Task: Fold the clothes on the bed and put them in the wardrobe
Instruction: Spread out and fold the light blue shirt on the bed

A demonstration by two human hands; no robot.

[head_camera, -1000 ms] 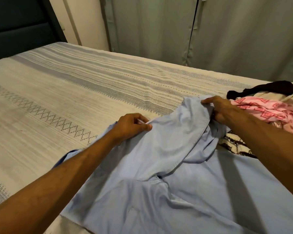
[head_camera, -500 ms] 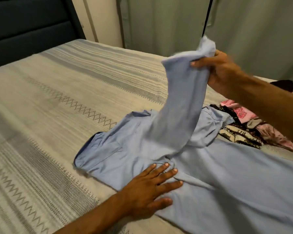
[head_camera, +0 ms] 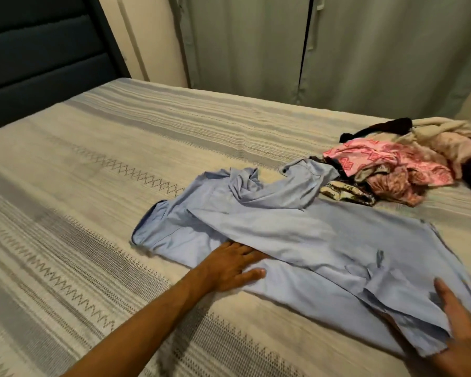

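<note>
A light blue shirt [head_camera: 305,238] lies spread on the bed [head_camera: 93,213], its sleeve folded across the upper part. My left hand [head_camera: 229,265] rests flat on the shirt's near edge, fingers partly tucked under a fold. My right hand [head_camera: 457,325] lies flat with fingers apart on the shirt's hem at the lower right. Neither hand grips the cloth. A heap of unfolded clothes [head_camera: 397,164], pink patterned, black and cream, sits beyond the shirt at the right.
Pale green wardrobe doors [head_camera: 283,50], shut with a dark gap between them, stand behind the bed. A dark padded headboard [head_camera: 38,55] is at the upper left. The striped bedspread stretches wide to the left.
My right hand let go of the raised sleeve, which now lies folded on the shirt, and dropped to the hem. My left hand stayed pressing the shirt.
</note>
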